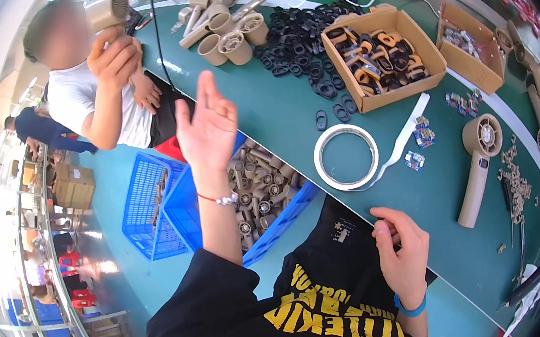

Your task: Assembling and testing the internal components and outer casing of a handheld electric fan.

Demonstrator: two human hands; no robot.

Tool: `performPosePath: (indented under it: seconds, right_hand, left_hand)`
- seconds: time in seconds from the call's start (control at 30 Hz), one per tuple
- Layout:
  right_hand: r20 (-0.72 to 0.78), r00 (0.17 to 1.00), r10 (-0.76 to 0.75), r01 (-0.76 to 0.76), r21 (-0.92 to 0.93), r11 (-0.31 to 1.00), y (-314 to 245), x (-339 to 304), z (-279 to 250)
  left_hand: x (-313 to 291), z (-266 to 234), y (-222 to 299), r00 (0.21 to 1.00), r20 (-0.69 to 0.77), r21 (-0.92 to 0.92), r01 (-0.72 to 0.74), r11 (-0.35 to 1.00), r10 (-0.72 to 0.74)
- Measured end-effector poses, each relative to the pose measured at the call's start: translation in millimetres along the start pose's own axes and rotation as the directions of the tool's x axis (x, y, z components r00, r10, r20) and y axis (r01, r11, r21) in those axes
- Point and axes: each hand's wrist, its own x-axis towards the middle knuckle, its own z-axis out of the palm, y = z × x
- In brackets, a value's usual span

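The beige plastic handheld fan (477, 180), a round slatted head on a long straight handle, lies on the smooth dark-green worktop (277, 120), in from the near edge and towards the right end. It should be light and stiff, perhaps slippery along its satin shell, with the thin slats the likeliest part to crack; mid-handle looks the surest hold. The flat white ring-shaped roll (320, 162) lies close to the near edge, a soft-looking strip trailing from beside it; it probably gives slightly when pinched, and is best taken by its rim.

The right hand (404, 246) is at that edge, just beside the roll, its fingers loosely bent with nothing seen between them. The left hand (210, 132) is raised, palm showing, fingers extended and released, holding nothing. Below it stands a blue plastic crate with lattice walls (283, 224), heaped with rounded, smooth beige housings (262, 189). Towards the far edge, a matt brown cardboard box (402, 91) holds black and orange pieces, beside a heap of dull black loops (298, 37)
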Motion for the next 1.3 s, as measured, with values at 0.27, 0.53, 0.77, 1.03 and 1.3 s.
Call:
performPosePath:
  seconds: [0.27, 0.53, 0.77, 1.03, 1.3]
  right_hand:
    - [0.012, 1.000, -0.013, 0.013, -0.019, 1.000, 7, 2, 1]
    - [-0.020, 1.000, -0.011, 0.010, -0.038, 0.999, -4, 3, 7]
    - [-0.077, 0.997, -0.011, 0.005, -0.077, 0.997, -2, 2, 11]
    - [-0.085, 0.996, 0.025, -0.037, -0.136, 0.990, -8, 8, 19]
    - [-0.034, 0.999, -0.025, 0.024, -0.021, 0.999, 6, 11, 13]
  left_hand:
    - [-43, 130, -88, 0.465, 0.884, 0.231, -0.512, 0.827, 0.041]
    - [-68, 209, -74, 0.494, 0.821, 0.552, -0.560, 0.618, -0.285]
    - [-72, 201, -62, 0.540, 0.807, 0.566, -0.593, 0.573, -0.239]
    - [-73, 188, -46, 0.616, 0.765, 0.547, -0.465, 0.696, -0.189]
    - [-86, 113, -107, 0.616, 0.772, 0.399, -0.280, 0.873, -0.156]
